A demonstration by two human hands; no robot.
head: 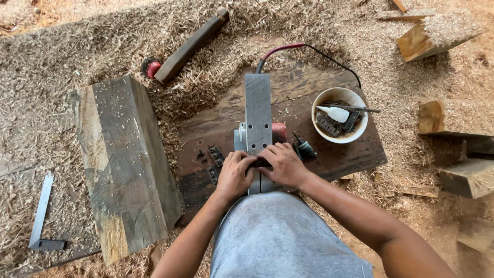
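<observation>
Head view, looking straight down. Seems to be fiddly work at the near end of an upturned electric planer (258, 110), lying sole-up along a dark board (350, 154) amid wood shavings, power cable (280, 49) trailing off the far end. Judged from the loose metal pieces (215, 154) lying just left of the planer's body, probably a stage of fitting or freeing something at the cutter.

Left hand (234, 175) and right hand (284, 164) side by side, touching, knuckles up, fingers curled in tight and meeting over a small dark part (260, 163) set across the sole. Both gripping or pressing it; exactly how held, hidden under the fingertips. Forearms converging from below, wrists bent slightly down, elbows out wide.

Calls for a steady, even pinch from both sides and care near any edge there.

To the right on the board, a white bowl (337, 91) holding small parts. To the left, well apart, a big timber block (123, 159).
</observation>
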